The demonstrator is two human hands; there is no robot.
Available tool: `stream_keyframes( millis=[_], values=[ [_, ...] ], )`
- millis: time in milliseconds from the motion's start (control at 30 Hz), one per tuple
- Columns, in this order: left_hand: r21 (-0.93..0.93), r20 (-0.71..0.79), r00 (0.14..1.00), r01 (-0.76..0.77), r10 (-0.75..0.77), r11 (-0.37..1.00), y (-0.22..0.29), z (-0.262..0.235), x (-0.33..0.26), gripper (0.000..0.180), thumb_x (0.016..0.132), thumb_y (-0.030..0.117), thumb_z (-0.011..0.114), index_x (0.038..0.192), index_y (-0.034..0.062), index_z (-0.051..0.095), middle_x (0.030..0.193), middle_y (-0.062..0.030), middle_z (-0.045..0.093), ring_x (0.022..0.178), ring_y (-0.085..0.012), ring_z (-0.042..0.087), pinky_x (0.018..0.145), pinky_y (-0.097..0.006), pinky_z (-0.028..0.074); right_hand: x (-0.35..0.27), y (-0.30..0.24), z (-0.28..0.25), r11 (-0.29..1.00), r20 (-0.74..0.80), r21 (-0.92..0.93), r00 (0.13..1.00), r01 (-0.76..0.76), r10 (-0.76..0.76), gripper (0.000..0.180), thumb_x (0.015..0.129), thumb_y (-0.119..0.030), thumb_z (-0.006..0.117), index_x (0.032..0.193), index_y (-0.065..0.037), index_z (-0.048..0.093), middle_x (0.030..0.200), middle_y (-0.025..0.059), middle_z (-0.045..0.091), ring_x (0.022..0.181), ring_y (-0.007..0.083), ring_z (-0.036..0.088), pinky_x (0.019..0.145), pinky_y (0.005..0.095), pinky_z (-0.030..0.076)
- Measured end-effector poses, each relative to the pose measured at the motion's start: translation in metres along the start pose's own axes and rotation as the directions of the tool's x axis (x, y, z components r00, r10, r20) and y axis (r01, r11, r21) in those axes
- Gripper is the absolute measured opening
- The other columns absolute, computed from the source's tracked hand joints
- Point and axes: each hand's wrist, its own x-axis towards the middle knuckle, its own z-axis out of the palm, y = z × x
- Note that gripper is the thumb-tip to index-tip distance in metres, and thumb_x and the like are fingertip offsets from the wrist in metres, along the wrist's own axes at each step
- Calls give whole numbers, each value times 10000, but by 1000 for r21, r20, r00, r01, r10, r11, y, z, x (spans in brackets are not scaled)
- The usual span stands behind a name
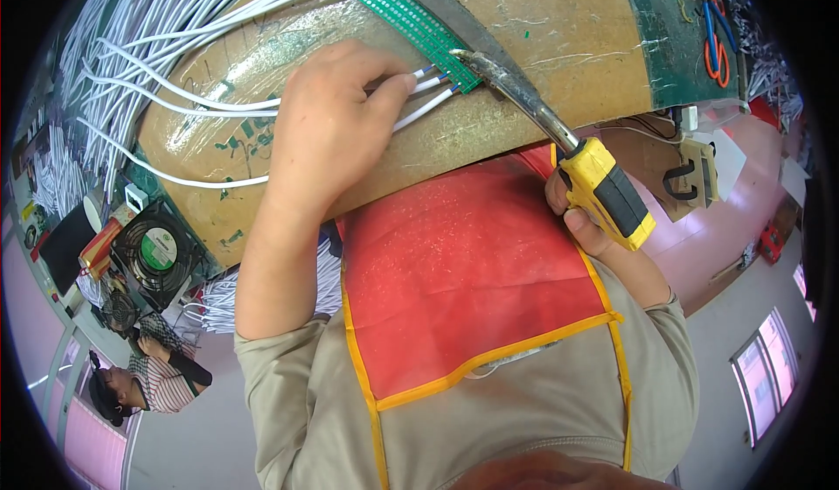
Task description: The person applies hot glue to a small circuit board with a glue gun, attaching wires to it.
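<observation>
My left hand (336, 110) rests over the near edge of the worktable, thumb and finger pinched on a white cable (428, 84) whose bared blue end meets the green circuit board (411, 23). Other white cables pass under this hand to the same end of the board. In my right hand (581, 215) is a soldering iron (603, 193) with a yellow and black handle. Its long metal barrel slants up to the left, and the tip lies at the board's near end, close to the cable ends. Whether the tip touches a joint is too small to tell.
A dark metal bar (446, 10) lies along the board on the brown, film-covered tabletop (568, 40). Many white cables (166, 27) spread at the far left. A black fan (156, 250) stands left. Scissors with orange handles (718, 62) lie right. Another person (157, 372) sits lower left.
</observation>
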Motion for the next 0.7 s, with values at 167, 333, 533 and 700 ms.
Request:
stream_keyframes(
  millis=[167, 333, 533, 700],
  values=[
    [41, 23, 999, 46, -47, 998, 3, -1, 2, 152, 887, 155, 709, 925, 11, 738, 885, -120, 676, 832, -286, 651, 771, -367, 501, 2, -7, -2, 998, 18, -65, 1000, -14, 15, 307, 901, -239, 669, 1110, -15, 640, 848, 63, 596, 749, 229, 586, 720, 359, 477],
    [-135, 30, 993, 117, -114, 984, -2, 0, 1, 150, 894, 148, 719, 957, 14, 742, 892, -103, 684, 826, -239, 653, 779, -319, 503, 1, -7, -3, 996, 21, -78, 999, -42, 44, 315, 895, -240, 672, 1121, -22, 645, 846, 63, 596, 769, 244, 590, 735, 373, 480],
    [-39, -26, 998, 52, -53, 998, 0, 7, -1, 153, 891, 160, 723, 953, 21, 744, 901, -110, 693, 859, -273, 644, 810, -360, 498, 1, -4, -2, 996, 3, -86, 999, -37, 37, 296, 880, -223, 678, 1107, -37, 650, 854, 67, 607, 792, 262, 605, 737, 385, 486],
    [41, -52, 999, 12, -10, 999, 2, 10, 1, 144, 883, 161, 718, 928, 27, 747, 873, -124, 686, 874, -310, 629, 803, -401, 488, 0, 0, -4, 993, -4, -104, 998, -61, 61, 201, 864, -202, 680, 999, -62, 632, 862, 72, 619, 810, 290, 609, 753, 404, 488]
  ],
)
